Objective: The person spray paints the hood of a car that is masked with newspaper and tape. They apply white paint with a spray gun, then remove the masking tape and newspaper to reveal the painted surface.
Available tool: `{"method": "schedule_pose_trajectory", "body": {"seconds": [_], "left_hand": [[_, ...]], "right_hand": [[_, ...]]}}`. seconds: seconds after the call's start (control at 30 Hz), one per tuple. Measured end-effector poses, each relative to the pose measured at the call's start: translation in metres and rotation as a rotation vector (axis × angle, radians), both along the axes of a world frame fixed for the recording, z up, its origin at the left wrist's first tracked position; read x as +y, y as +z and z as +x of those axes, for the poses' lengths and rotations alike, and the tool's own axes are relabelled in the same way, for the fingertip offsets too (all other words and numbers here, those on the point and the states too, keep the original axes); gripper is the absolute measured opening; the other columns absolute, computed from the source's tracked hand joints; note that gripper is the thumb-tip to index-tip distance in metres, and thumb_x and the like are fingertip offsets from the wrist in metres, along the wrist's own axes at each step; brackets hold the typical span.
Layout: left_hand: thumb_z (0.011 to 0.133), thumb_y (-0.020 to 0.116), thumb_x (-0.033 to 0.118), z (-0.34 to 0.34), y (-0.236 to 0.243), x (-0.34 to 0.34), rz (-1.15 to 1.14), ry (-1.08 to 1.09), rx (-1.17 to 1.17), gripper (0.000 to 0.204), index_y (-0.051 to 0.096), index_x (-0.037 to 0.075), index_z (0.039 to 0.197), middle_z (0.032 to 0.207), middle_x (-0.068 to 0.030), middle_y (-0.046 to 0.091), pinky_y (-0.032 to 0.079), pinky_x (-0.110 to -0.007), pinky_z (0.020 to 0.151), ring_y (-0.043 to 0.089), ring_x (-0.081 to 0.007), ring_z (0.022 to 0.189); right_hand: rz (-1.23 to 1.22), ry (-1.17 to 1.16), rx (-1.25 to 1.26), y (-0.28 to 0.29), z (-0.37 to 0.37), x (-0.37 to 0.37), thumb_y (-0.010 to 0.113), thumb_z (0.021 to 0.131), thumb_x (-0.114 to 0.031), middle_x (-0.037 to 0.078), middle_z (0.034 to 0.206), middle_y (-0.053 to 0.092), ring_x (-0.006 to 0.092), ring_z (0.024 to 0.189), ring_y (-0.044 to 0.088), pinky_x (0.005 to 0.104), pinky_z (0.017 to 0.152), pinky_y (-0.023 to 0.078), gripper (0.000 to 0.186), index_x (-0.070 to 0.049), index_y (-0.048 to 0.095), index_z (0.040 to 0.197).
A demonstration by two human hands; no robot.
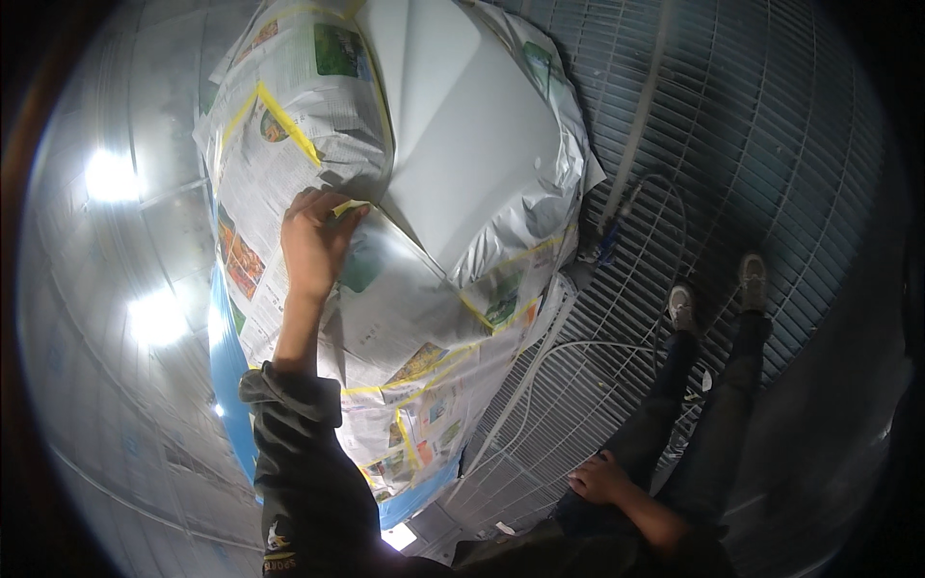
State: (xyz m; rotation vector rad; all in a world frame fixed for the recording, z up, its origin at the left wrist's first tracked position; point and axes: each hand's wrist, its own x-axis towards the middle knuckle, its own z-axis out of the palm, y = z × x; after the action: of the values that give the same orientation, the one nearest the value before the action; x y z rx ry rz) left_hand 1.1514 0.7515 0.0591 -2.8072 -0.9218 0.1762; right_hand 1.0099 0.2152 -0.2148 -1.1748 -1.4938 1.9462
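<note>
My left hand [318,236] reaches up over a car body masked with newspaper sheets [289,183]. Its thumb and fingers pinch a strip of yellow masking tape [349,206] at the edge of the paper. Right beside it lies a bare, pale grey-white body panel [472,144], bordered by paper and tape. More yellow tape [289,125] joins the sheets farther up. Shiny crinkled film [515,217] runs along the panel's right side. My right hand [599,479] rests on my thigh with nothing visible in it, its fingers laid over the dark trousers.
A metal grating floor [742,154] spreads to the right, where my shoes [682,306] stand. A pale hose [588,344] loops across it near a blue-handled tool, possibly a spray gun [607,241]. Blue sheeting [231,371] hangs along the left side. Bright lamps [113,177] shine on the wall.
</note>
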Motion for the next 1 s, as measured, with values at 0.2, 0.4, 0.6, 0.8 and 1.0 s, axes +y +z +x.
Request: {"method": "schedule_pose_trajectory", "body": {"seconds": [0.2, 0.4, 0.6, 0.8, 1.0], "left_hand": [[0.075, 0.079, 0.013, 0.001, -0.005, 0.001, 0.063, -0.029, 0.016, 0.013, 0.075, 0.005, 0.084, 0.082, -0.0106, 0.069, 0.050, -0.040, 0.073, 0.062, -0.0316, 0.079], [0.075, 0.079, 0.016, 0.001, -0.007, 0.004, 0.125, -0.047, 0.032, 0.015, 0.076, 0.006, 0.086, 0.083, -0.0102, 0.070, 0.051, -0.039, 0.074, 0.063, -0.0301, 0.080], [0.075, 0.080, 0.017, 0.002, -0.011, 0.005, 0.185, -0.054, 0.064, 0.017, 0.078, 0.006, 0.088, 0.082, -0.0101, 0.070, 0.051, -0.037, 0.072, 0.064, -0.0277, 0.078], [0.073, 0.080, 0.017, 0.001, -0.014, 0.002, 0.205, -0.044, 0.038, 0.013, 0.075, 0.007, 0.081, 0.080, -0.0062, 0.068, 0.049, -0.039, 0.076, 0.062, -0.0274, 0.081], [0.071, 0.079, 0.017, -0.003, -0.018, 0.002, 0.250, -0.057, 0.036, 0.014, 0.075, 0.008, 0.081, 0.080, -0.0051, 0.067, 0.047, -0.038, 0.078, 0.061, -0.0262, 0.085]], "right_hand": [[0.003, -0.039, 0.020, -0.003, -0.002, -0.004, 0.047, 0.098, -0.045, 0.007, 0.128, 0.065, 0.0274, 0.131, 0.048, 0.0591, 0.114, 0.022, 0.045, -0.014, 0.068, 0.124], [-0.010, -0.041, 0.031, -0.005, 0.001, -0.005, 0.045, 0.099, -0.045, 0.008, 0.128, 0.065, 0.0282, 0.131, 0.048, 0.0584, 0.115, 0.021, 0.047, -0.013, 0.067, 0.125], [0.003, -0.059, 0.033, -0.002, 0.009, -0.004, 0.044, 0.100, -0.044, 0.009, 0.128, 0.065, 0.0280, 0.130, 0.050, 0.0563, 0.114, 0.023, 0.047, -0.013, 0.068, 0.124], [0.008, -0.091, 0.037, -0.001, 0.009, -0.007, 0.045, 0.099, -0.045, 0.009, 0.124, 0.067, 0.0286, 0.127, 0.052, 0.0566, 0.114, 0.023, 0.046, -0.012, 0.070, 0.120], [-0.008, -0.088, 0.049, -0.003, 0.010, -0.007, 0.046, 0.099, -0.045, 0.009, 0.125, 0.067, 0.0282, 0.127, 0.053, 0.0561, 0.114, 0.024, 0.046, -0.013, 0.070, 0.120]]}}
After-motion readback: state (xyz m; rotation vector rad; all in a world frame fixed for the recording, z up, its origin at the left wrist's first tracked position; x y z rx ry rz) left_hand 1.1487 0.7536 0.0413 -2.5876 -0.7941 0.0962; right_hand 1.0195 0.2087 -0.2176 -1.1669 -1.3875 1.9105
